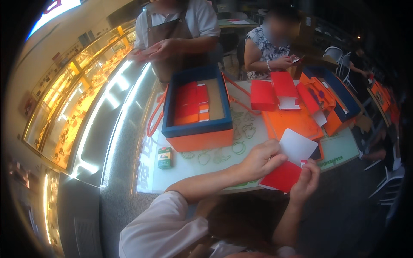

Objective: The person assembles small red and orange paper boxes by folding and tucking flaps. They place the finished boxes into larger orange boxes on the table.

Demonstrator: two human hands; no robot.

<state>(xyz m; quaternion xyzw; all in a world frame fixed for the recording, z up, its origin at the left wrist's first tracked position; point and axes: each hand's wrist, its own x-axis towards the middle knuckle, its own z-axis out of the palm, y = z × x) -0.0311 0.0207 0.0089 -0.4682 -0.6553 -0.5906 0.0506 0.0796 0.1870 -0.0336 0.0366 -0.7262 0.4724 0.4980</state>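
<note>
A partly folded red paper box (282, 176) is held between my two hands over the table's near edge, its white inner flap (297, 145) standing up. My left hand (260, 160) has its fingers curled on the box's left side by the flap. At the right edge, my right hand (307, 178) pinches a small red-and-white tab. Just beyond lie an orange panel (288, 122) and several red boxes (284, 89). An open orange carton with a dark blue rim (198, 129) holds red and orange packets (189, 103).
A small green box (164, 158) stands on the white printed tabletop (206, 170). Another orange-and-blue carton (344, 112) sits at the right. Across the table are a person in an apron (165, 32) and a person in a patterned top (262, 51). Lit display cases (77, 99) line the left.
</note>
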